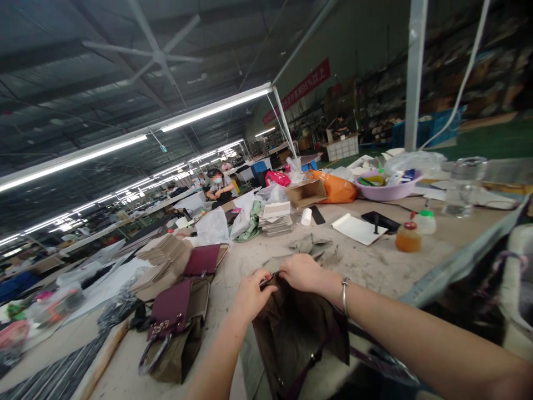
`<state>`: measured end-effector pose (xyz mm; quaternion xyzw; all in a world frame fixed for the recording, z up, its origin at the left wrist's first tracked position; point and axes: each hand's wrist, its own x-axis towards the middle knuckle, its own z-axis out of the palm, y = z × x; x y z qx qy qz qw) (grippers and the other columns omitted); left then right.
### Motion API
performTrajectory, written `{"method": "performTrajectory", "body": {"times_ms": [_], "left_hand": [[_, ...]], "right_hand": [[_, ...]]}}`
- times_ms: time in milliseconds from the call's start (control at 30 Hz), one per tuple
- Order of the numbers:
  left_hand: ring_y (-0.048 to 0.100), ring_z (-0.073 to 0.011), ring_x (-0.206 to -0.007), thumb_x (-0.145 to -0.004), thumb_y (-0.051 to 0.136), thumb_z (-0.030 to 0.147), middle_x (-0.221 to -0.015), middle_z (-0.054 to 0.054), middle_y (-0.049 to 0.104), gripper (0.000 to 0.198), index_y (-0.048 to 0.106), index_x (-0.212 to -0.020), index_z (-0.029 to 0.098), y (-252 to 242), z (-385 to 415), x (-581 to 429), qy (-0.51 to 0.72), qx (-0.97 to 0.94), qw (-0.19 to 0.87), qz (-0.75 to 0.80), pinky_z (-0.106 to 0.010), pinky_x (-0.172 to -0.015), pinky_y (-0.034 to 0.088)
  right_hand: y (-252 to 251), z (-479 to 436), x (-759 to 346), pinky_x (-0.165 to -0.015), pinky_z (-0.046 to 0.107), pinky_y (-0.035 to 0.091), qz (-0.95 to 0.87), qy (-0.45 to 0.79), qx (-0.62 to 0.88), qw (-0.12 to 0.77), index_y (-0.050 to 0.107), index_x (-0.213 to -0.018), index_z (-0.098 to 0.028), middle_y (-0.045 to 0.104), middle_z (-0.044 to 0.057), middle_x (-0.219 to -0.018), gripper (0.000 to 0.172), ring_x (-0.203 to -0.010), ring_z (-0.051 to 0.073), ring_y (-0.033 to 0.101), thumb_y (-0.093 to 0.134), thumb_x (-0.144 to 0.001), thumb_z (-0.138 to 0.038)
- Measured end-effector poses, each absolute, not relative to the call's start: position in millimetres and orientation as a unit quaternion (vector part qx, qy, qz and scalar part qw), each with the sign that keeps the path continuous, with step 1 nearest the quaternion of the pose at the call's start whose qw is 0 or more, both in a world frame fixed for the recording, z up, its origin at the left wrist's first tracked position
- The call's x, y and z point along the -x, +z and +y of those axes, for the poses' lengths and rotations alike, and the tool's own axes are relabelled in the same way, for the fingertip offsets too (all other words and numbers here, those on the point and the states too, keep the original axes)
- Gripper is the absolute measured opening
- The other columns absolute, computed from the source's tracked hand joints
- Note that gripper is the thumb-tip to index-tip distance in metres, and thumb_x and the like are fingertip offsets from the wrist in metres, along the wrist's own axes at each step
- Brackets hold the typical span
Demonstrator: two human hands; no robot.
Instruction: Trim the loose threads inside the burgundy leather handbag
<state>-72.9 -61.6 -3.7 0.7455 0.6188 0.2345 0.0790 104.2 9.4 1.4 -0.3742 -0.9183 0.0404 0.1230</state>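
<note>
A dark handbag (297, 333) with a brownish lining and purple straps hangs in front of me at the table's edge, its inside facing me. My left hand (253, 294) pinches the bag's upper edge between thumb and fingers. Close beside it, my right hand (300, 272), with a bracelet at the wrist, is closed on the same edge. Its fingertips are partly hidden. To the left lies a maroon and olive handbag (170, 308) with a wrapped handle, and behind it another maroon piece (202, 260).
Beyond my hands are stacked cardboard pieces (276, 219), a white pad (358, 229), a black phone (380, 222), and a jar of amber glue-like liquid (408, 238). A purple basin (388, 189) and a glass jar (463, 186) stand at right. A co-worker (220, 186) sits farther back.
</note>
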Motion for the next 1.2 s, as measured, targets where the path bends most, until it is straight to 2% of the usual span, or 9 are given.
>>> {"method": "performTrajectory", "body": {"times_ms": [433, 567, 833, 1200], "left_hand": [[0.061, -0.0154, -0.078, -0.075, 0.069, 0.024, -0.083, 0.001, 0.066, 0.018, 0.057, -0.087, 0.020, -4.4, -62.4, 69.4, 0.221, -0.718, 0.053, 0.658, -0.025, -0.069, 0.042], [0.063, -0.0153, -0.079, -0.075, 0.071, 0.025, -0.082, 0.001, 0.067, 0.023, 0.056, -0.092, 0.020, -3.8, -61.8, 68.0, 0.212, -0.699, 0.048, 0.681, -0.024, -0.068, 0.041], [0.065, -0.0176, -0.081, -0.078, 0.069, 0.035, -0.089, 0.000, 0.073, 0.021, 0.068, -0.096, 0.023, 2.0, -61.3, 65.1, 0.132, -0.703, -0.002, 0.699, -0.025, -0.069, 0.041], [0.067, -0.0182, -0.080, -0.087, 0.059, 0.039, -0.087, 0.000, 0.074, 0.018, 0.072, -0.094, 0.028, 2.5, -60.7, 63.0, 0.062, -0.704, -0.056, 0.706, -0.025, -0.066, 0.040]], "right_hand": [[-3.2, 14.3, -104.7, -0.075, 0.028, 0.048, -0.912, 0.054, 0.383, 0.133, 0.074, -0.090, -0.022, 0.073, 0.008, -0.090, 0.031, -0.087, 0.022, 0.066, 0.045, -0.088, -0.033], [-4.0, 13.4, -105.3, -0.074, 0.028, 0.048, -0.911, 0.055, 0.383, 0.141, 0.074, -0.090, -0.022, 0.073, 0.008, -0.090, 0.030, -0.087, 0.022, 0.067, 0.046, -0.088, -0.032], [-4.1, 12.9, -105.1, -0.073, 0.027, 0.048, -0.910, 0.065, 0.381, 0.148, 0.074, -0.088, -0.020, 0.073, 0.009, -0.088, 0.030, -0.085, 0.022, 0.067, 0.046, -0.088, -0.031], [-3.1, 11.7, -106.5, -0.072, 0.027, 0.048, -0.909, 0.068, 0.382, 0.151, 0.074, -0.088, -0.021, 0.073, 0.008, -0.089, 0.030, -0.085, 0.022, 0.067, 0.046, -0.088, -0.032]]}}
